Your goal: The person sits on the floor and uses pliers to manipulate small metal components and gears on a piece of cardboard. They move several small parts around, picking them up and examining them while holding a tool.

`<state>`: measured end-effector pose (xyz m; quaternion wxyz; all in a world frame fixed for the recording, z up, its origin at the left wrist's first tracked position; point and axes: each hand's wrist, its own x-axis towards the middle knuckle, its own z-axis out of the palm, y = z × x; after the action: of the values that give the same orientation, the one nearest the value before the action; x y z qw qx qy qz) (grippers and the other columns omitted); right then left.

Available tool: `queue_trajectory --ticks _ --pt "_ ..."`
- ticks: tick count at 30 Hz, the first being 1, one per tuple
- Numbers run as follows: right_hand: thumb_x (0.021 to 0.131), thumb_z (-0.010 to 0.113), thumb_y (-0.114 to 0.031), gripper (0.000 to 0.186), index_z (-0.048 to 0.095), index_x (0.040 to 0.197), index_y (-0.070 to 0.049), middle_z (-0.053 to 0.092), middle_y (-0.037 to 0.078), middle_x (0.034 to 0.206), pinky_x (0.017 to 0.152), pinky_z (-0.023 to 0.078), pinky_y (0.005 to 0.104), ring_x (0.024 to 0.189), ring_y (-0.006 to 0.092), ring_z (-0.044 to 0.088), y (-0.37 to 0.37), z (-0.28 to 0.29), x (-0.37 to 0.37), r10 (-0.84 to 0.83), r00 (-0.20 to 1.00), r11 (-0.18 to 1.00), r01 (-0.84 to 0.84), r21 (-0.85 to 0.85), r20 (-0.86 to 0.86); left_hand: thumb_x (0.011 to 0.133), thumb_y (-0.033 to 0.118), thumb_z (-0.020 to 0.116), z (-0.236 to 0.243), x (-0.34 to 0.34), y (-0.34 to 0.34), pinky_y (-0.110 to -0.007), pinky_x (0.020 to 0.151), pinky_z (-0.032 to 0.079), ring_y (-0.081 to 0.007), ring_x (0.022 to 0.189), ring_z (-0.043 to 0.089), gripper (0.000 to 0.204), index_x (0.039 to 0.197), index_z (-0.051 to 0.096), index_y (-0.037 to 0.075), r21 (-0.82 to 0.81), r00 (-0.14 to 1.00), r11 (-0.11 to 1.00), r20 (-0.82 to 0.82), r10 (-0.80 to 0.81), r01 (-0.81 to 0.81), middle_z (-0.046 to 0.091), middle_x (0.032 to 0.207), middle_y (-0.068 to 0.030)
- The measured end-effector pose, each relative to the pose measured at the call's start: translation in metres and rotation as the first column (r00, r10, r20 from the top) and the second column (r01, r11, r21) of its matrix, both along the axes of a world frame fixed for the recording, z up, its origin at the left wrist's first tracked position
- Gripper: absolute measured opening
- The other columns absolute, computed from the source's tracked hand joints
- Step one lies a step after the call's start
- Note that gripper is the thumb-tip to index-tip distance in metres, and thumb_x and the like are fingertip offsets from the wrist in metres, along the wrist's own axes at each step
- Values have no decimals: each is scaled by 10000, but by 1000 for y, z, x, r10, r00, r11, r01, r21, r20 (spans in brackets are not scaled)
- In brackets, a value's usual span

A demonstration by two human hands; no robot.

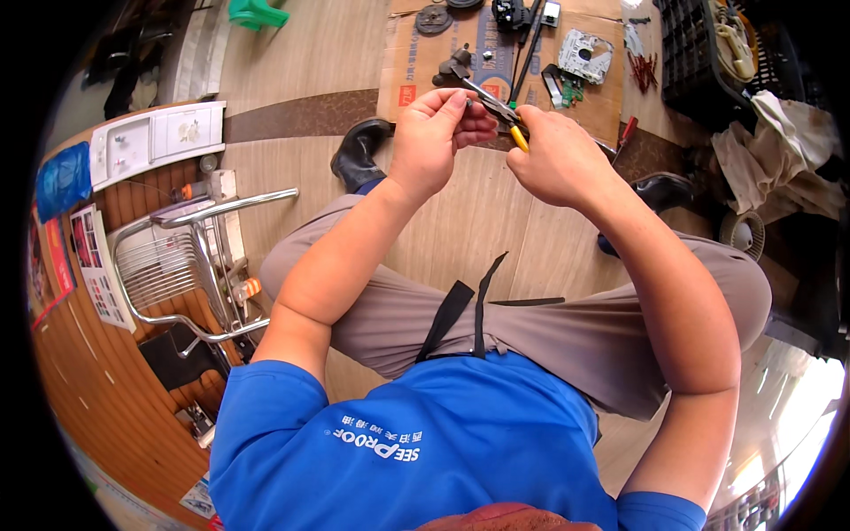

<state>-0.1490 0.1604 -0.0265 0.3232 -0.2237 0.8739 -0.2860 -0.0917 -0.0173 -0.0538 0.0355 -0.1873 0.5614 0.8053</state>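
Our left hand (434, 133) pinching a small part we cannot make out, our right hand (553, 159) closed round yellow-handled pliers (496, 111), jaws meeting the part above the cardboard sheet (425, 62), handles mostly hidden in the fist

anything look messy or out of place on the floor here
Yes. Dismantled parts lie scattered over the flattened brown cardboard sheet on the floor: a grey metal mechanism plate, loose red screws. A crumpled pale cloth is heaped at right.
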Motion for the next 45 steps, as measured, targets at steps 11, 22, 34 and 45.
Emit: queue_trajectory --ticks 11,22,34,45 --pt "764 596 -100 280 569 1037 -42 589 124 953 762 447 422 955 286 561 11 -4 6 93 778 996 -72 59 -622 980 234 530 -3 -3 -12 -258 604 429 -123 665 512 215 998 598 32 308 972 949 198 -127 61 557 785 -8" --pt "756 585 -89 227 589 979 -50 586 99 938 752 434 404 931 265 558 11 -4 8 100 696 995 -83 59 -711 967 222 558 -1 -2 -10 -253 568 434 -104 629 541 194 936 607 37 221 973 971 191 -132 88 588 753 -11" --pt "765 588 -105 209 595 968 -58 590 84 911 722 438 394 905 252 567 9 -7 8 100 657 995 -77 66 -747 961 206 568 -1 -2 -11 -251 560 439 -99 614 543 169 911 603 49 104 973 992 210 -95 75 596 744 -9" --pt "792 573 -143 158 604 930 -73 604 62 864 687 443 381 860 233 585 9 -11 8 116 609 993 -74 89 -784 948 198 594 1 -2 -9 -248 543 443 -92 592 540 164 894 610 44 28 971 994 212 -107 103 598 728 -11"
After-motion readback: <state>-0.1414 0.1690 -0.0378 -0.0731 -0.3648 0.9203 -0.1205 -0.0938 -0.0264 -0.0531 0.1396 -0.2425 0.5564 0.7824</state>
